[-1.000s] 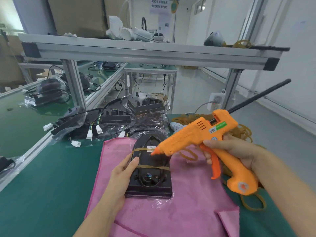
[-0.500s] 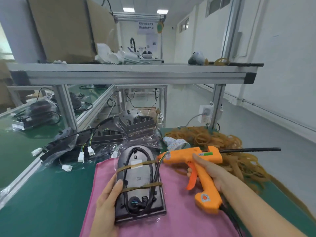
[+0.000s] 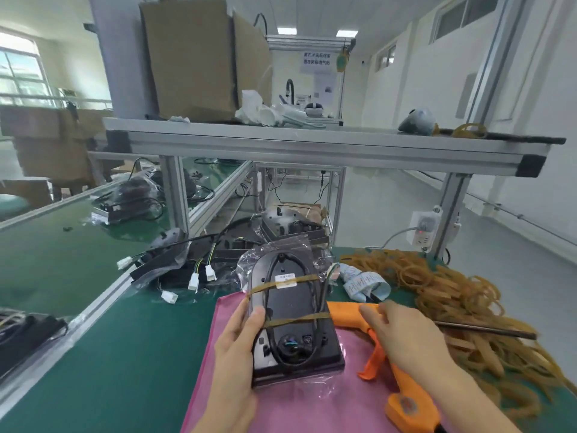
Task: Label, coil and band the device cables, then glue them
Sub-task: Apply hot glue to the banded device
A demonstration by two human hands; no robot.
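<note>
A person's left hand (image 3: 237,348) grips the left edge of a flat black plastic device (image 3: 293,320), thumb on top, holding it above a pink cloth (image 3: 299,404) on the green worktop (image 3: 103,354). Its coiled black cable (image 3: 315,295) sits under two tan rubber bands (image 3: 296,320). The right hand (image 3: 402,335) rests relaxed fingers on an orange glue gun (image 3: 402,389) lying just beside the device.

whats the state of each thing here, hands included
device: tilted up off the pink cloth, two rubber bands round it, cable coiled under them
label: stuck under the upper band
glue gun: lying on the cloth
left hand: grips the device's left edge
right hand: fingers loose over the gun
rubber band pile: loose heap on the table
</note>
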